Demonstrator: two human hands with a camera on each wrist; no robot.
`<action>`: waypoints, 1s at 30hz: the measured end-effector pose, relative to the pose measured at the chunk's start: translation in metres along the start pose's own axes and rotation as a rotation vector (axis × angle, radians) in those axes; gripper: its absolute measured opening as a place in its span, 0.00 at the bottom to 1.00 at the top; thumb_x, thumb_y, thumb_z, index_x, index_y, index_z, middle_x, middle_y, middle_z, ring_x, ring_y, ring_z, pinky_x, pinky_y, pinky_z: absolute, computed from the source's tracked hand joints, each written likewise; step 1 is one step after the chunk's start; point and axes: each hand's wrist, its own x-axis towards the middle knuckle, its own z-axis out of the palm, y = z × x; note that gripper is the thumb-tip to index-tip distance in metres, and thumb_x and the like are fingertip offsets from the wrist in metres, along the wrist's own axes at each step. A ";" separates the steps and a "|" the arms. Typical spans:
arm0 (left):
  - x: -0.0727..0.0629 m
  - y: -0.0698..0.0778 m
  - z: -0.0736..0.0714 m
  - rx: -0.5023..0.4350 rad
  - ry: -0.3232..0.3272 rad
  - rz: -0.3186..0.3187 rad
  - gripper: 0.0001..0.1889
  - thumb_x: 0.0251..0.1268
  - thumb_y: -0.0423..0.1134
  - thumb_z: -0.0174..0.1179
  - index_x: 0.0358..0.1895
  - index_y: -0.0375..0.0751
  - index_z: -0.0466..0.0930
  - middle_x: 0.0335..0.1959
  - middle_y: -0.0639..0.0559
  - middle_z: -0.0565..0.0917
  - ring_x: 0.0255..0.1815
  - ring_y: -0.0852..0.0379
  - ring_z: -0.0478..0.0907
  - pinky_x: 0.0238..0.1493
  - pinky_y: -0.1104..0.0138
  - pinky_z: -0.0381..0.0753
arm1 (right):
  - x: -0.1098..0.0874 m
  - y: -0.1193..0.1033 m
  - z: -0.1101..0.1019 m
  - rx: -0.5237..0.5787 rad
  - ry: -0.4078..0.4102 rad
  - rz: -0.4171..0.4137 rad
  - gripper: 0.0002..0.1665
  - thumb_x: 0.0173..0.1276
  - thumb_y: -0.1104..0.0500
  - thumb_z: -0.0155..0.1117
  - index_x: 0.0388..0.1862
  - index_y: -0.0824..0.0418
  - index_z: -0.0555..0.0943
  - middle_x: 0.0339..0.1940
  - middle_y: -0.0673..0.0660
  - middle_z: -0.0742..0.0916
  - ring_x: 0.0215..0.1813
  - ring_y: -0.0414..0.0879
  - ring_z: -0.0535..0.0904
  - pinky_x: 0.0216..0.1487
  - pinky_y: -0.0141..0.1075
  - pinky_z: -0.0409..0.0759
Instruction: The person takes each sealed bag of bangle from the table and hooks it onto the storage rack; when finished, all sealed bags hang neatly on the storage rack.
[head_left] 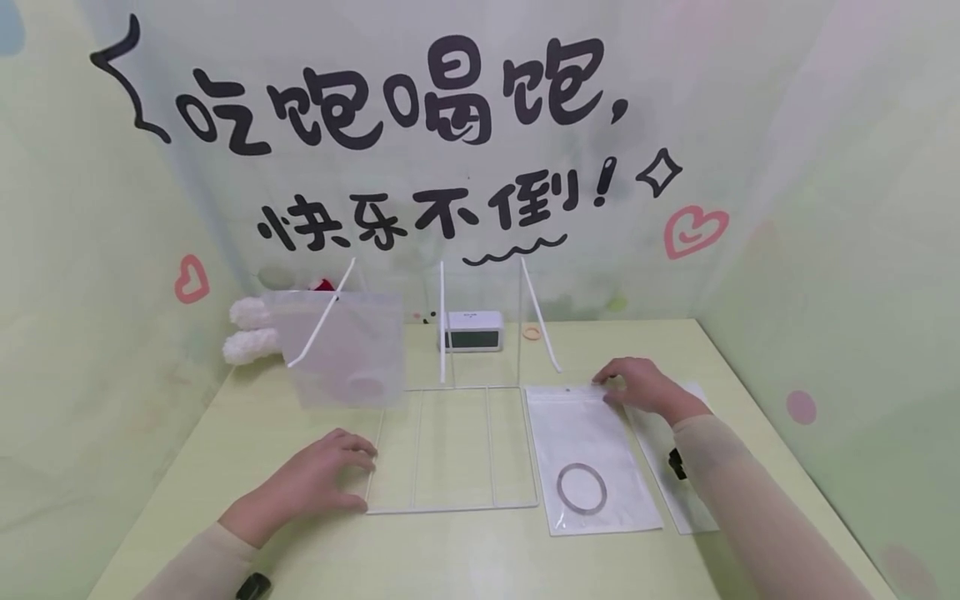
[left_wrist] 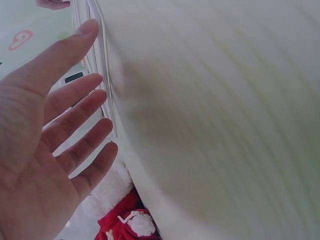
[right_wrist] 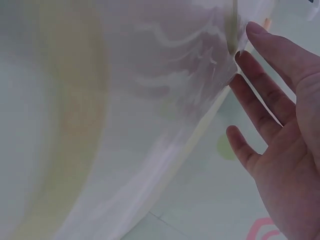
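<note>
My left hand (head_left: 315, 475) lies beside the left edge of a white wire rack (head_left: 491, 450), its fingers spread and slightly bent. In the left wrist view the palm (left_wrist: 30, 150) shows nothing held. At the top right corner of a clear-fronted zip bag (head_left: 577, 433) is my right hand (head_left: 648, 387); its fingertips touch the bag's edge in the right wrist view, thumb apart from them. Inside that bag lies a grey bangle (head_left: 559, 490). A similar zip bag (head_left: 686, 508) sits to its right, partly under the right arm. Another translucent bag (head_left: 345, 358) hangs on the rack's left hook.
Behind the rack stands a white digital clock (head_left: 468, 335), with a small orange ring (head_left: 525, 333) to its right. A fluffy white and red plush toy (head_left: 251, 342) is at the back left, partly behind the hanging bag. Patterned cloth walls (head_left: 862, 292) border the table.
</note>
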 end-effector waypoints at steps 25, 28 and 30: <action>0.001 0.004 -0.003 -0.029 -0.035 -0.034 0.25 0.45 0.54 0.80 0.48 0.49 0.89 0.59 0.56 0.85 0.61 0.47 0.79 0.61 0.49 0.84 | -0.006 -0.008 -0.006 -0.062 0.154 -0.091 0.05 0.62 0.62 0.77 0.33 0.52 0.88 0.32 0.44 0.90 0.39 0.47 0.86 0.56 0.56 0.78; 0.001 0.004 -0.002 -0.024 -0.033 -0.030 0.25 0.45 0.54 0.80 0.48 0.49 0.89 0.59 0.55 0.85 0.61 0.47 0.79 0.61 0.49 0.84 | -0.013 -0.014 -0.007 -0.038 0.169 -0.070 0.04 0.64 0.62 0.75 0.35 0.53 0.88 0.32 0.42 0.89 0.38 0.44 0.85 0.51 0.50 0.81; 0.001 0.004 -0.002 -0.021 -0.032 -0.031 0.25 0.45 0.55 0.80 0.48 0.49 0.89 0.59 0.55 0.85 0.61 0.47 0.79 0.61 0.49 0.84 | -0.018 -0.021 -0.009 0.000 0.174 -0.038 0.03 0.66 0.61 0.74 0.37 0.55 0.88 0.32 0.42 0.88 0.38 0.42 0.84 0.47 0.47 0.84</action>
